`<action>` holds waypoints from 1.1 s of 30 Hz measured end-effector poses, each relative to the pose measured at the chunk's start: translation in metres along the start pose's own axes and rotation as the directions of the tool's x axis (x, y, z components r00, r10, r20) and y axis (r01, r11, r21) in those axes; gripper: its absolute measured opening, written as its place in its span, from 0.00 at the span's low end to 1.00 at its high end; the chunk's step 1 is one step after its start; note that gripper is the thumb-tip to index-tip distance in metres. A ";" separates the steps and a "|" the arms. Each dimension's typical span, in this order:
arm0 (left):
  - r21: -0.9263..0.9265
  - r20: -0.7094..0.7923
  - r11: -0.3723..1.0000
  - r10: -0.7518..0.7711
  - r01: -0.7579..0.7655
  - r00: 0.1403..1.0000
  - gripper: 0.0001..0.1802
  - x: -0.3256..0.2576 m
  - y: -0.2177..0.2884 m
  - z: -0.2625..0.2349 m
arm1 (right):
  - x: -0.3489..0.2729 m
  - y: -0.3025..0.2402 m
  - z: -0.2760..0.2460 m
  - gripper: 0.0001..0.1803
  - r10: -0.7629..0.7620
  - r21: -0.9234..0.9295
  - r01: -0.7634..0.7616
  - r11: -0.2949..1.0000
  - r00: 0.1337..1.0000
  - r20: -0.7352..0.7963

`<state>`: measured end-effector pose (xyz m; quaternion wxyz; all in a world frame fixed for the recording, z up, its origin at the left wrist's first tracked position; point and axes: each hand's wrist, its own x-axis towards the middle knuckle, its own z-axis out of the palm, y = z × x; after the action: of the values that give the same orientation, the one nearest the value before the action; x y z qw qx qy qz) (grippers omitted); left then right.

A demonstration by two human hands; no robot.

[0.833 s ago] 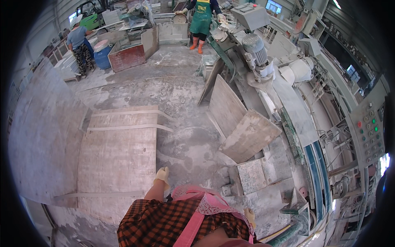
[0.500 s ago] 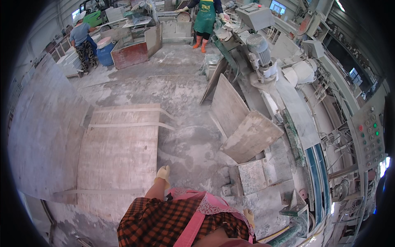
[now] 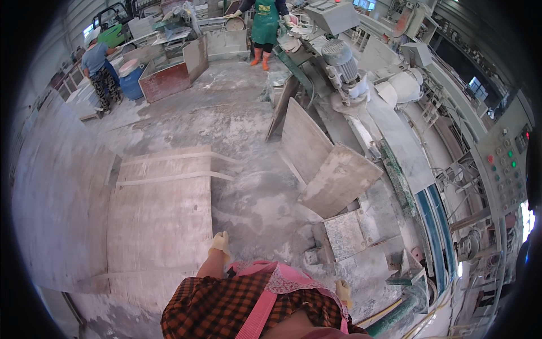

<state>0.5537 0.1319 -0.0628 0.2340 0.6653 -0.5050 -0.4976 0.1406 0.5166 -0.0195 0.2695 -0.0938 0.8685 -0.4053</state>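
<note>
My left hand (image 3: 221, 243), in a pale yellow glove, hangs in front of me beside the right edge of a large wooden board (image 3: 161, 226). Its fingers are curled in and nothing shows in them. My right hand (image 3: 343, 292), gloved alike, is low at my right side, partly hidden by my checked sleeve and pink apron (image 3: 299, 278). How its fingers lie is too hard to make out. Pale straps (image 3: 169, 179) lie across the board. Another big board (image 3: 62, 198) adjoins its left side.
Dusty slabs (image 3: 339, 178) lean by the machine line on the right, with a motor (image 3: 340, 59) and a button panel (image 3: 505, 164). Far off are a person in a green apron (image 3: 265, 22), another person (image 3: 100, 68), a blue barrel (image 3: 131, 82) and a reddish panel (image 3: 165, 83).
My view has shifted slightly, so the machine, the leaning slabs and the far people sit farther left and higher. My right hand shows a little more; my left hand remains curled near the board.
</note>
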 end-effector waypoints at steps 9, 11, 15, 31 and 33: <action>0.186 0.021 0.983 -0.005 0.001 1.000 0.29 0.021 -0.014 0.000 | 0.012 0.013 0.003 0.19 -0.139 -0.245 0.134 0.960 0.990 -0.005; 0.196 -0.021 0.980 0.046 -0.041 0.999 0.28 0.023 -0.011 0.004 | 0.014 0.013 0.004 0.19 -0.067 -0.197 0.067 0.978 0.998 0.007; 0.112 -0.003 0.992 0.053 -0.052 0.999 0.29 0.019 0.006 0.009 | 0.010 -0.004 -0.001 0.18 0.021 -0.087 -0.019 0.996 1.000 0.019; 0.227 -0.085 0.972 0.076 -0.055 0.994 0.29 0.007 -0.004 0.004 | 0.028 0.029 -0.001 0.19 -0.004 -0.024 0.007 1.000 0.993 0.122; 0.252 -0.104 0.967 0.060 -0.032 0.993 0.29 -0.003 0.005 0.003 | 0.036 0.043 -0.001 0.19 -0.055 -0.051 0.063 0.997 0.987 0.149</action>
<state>0.5491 0.1327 -0.0585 0.1876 0.7041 -0.5653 -0.3868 0.1128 0.5315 -0.0654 0.3182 -0.1568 0.8539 -0.3808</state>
